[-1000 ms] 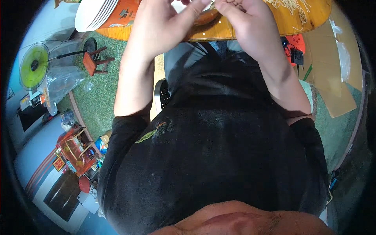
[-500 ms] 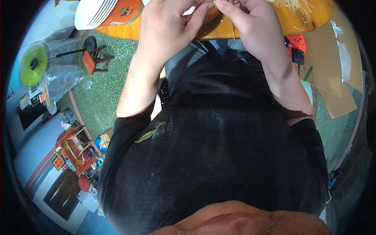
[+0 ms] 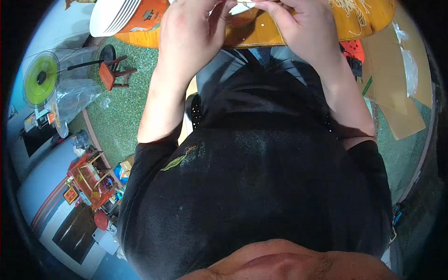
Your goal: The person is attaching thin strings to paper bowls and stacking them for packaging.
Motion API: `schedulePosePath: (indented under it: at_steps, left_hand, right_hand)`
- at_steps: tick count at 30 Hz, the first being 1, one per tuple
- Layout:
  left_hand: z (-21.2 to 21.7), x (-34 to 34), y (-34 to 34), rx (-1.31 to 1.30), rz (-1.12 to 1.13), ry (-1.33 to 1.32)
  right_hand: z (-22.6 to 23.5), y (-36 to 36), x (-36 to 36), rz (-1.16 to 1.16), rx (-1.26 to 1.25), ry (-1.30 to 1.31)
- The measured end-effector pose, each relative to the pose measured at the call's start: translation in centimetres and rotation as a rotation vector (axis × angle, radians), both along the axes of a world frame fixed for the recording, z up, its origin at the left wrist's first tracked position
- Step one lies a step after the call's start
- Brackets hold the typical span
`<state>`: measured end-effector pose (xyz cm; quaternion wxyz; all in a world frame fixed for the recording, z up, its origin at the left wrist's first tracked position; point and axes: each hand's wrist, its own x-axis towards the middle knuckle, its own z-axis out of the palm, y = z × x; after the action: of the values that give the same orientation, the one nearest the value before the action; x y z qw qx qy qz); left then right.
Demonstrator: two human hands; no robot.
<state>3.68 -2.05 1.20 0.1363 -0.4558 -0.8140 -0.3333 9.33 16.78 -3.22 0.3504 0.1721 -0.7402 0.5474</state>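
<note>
Between the two pinches, at the top edge, runs a thin strand (image 3: 245, 3) — left hand (image 3: 190, 29) and right hand (image 3: 308, 27) both seem closed on it; best keep tension even, loose strands (image 3: 349, 7) rightward — untangled.

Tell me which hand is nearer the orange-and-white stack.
The left hand: it is beside the stacked containers; the right hand is nearer the loose pale strands.
</note>
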Motion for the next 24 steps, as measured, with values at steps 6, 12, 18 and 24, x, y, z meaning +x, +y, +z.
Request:
schedulePosePath:
  at_steps: [6, 12, 18, 24]
  left_hand:
    - [-0.1, 0.1, -1.0, -0.018, -0.088, 0.007]
    - [-5.6, -2.5, -0.6, 0.279, -0.293, 0.151]
    - [-4.8, -3.0, -2.2, 0.34, -0.489, 0.092]
    - [1.7, -0.2, -1.5, -0.134, -0.176, -0.427]
  right_hand:
    - [2.3, -0.1, 1.1, -0.124, 0.163, -0.276]
    - [2.6, -1.2, 1.3, -0.224, 0.19, -0.288]
    - [2.0, -0.9, 0.8, -0.219, 0.209, -0.121]
    - [1.9, -0.3, 0.4, -0.113, 0.231, -0.075]
